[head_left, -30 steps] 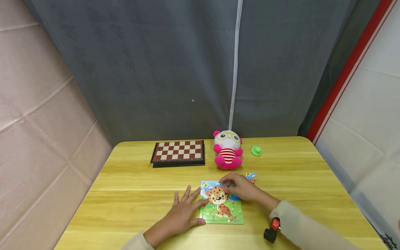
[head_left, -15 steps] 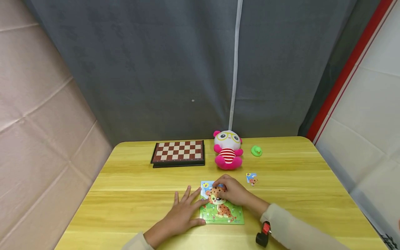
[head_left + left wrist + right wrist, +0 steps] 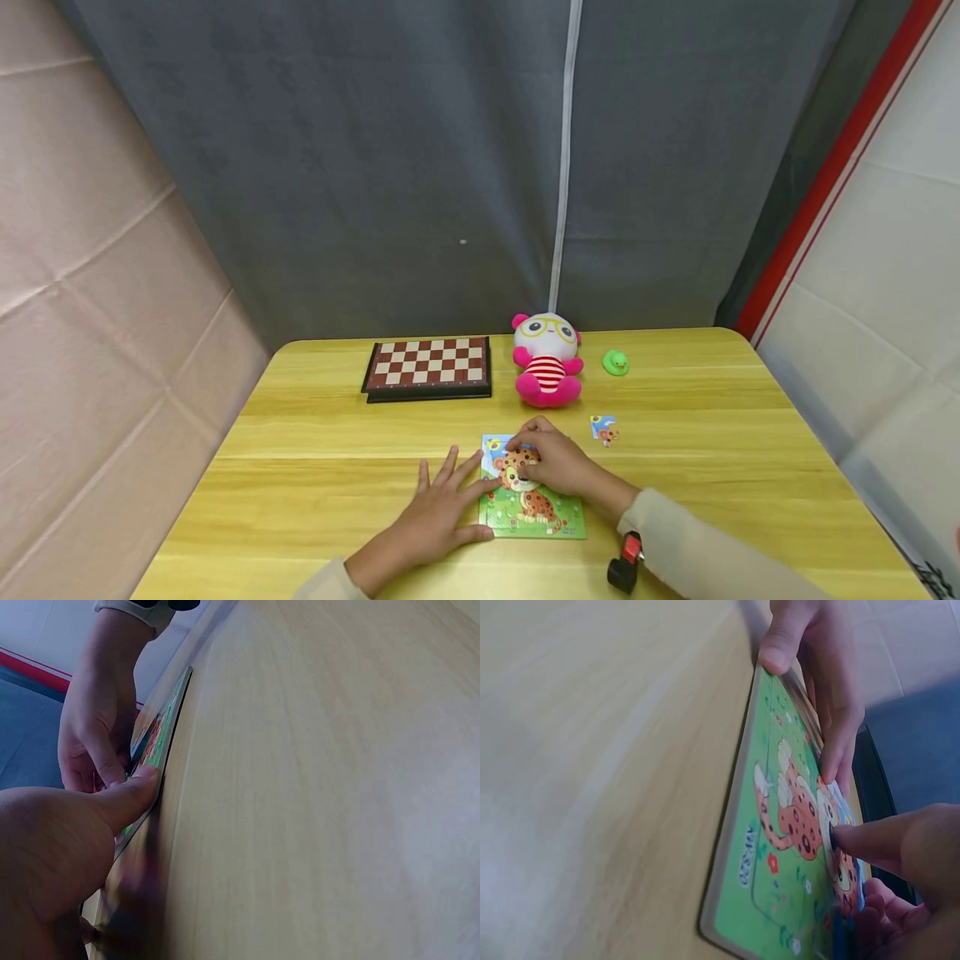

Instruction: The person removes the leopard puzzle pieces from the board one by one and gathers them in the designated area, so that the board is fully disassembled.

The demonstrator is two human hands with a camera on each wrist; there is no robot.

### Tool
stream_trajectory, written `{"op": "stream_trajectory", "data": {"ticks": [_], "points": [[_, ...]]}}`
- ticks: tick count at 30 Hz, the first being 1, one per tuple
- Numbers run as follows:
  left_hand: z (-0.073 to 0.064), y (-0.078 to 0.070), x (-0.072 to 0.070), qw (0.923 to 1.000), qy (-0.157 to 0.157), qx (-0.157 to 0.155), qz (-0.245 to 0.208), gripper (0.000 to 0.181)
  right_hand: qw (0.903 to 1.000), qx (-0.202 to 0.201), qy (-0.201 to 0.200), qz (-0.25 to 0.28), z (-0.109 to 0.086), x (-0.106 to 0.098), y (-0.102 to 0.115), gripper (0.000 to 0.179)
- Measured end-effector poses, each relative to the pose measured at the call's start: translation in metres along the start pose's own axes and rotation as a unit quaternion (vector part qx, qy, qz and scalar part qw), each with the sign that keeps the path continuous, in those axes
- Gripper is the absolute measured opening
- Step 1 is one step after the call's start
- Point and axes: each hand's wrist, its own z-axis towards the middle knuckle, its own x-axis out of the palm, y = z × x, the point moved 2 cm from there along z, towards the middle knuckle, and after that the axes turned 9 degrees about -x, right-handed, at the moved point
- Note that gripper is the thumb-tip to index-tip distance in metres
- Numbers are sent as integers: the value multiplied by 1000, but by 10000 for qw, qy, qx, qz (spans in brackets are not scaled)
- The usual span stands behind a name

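A jigsaw puzzle (image 3: 547,521) of a spotted leopard cub on green grass lies flat on the table. My left hand (image 3: 437,512) rests at its left side with spread fingers; the thumb presses the near-left edge and a fingertip touches the picture. Over the upper part, my right hand (image 3: 558,458) has curled fingers, with thumb and index finger pinching a puzzle piece at the cub's head. That piece is largely hidden by the hand. In the right wrist view, my right thumb (image 3: 862,836) touches the cub's nose area. A loose puzzle piece (image 3: 603,428) with sky and an ear lies beyond the right hand.
A folded chessboard (image 3: 427,367) sits at the back of the wooden table (image 3: 300,467). Right of it is a pink and white plush panda (image 3: 547,362), then a small green rubber duck (image 3: 616,362). A grey curtain (image 3: 375,167) hangs behind.
My right hand has moved left from the puzzle's upper right to the cub's head, uncovering the loose piece fully. My left hand has stayed in place.
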Motion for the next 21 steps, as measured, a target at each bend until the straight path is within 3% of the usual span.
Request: {"op": "stream_trajectory", "data": {"ticks": [11, 21], "points": [[1, 1, 2, 10000, -10, -6, 32, 68, 9997, 248, 34, 3, 2, 0, 4, 23], [1, 1, 1, 10000, -14, 0, 27, 68, 9986, 424, 296, -82, 8, -3, 5, 25]]}}
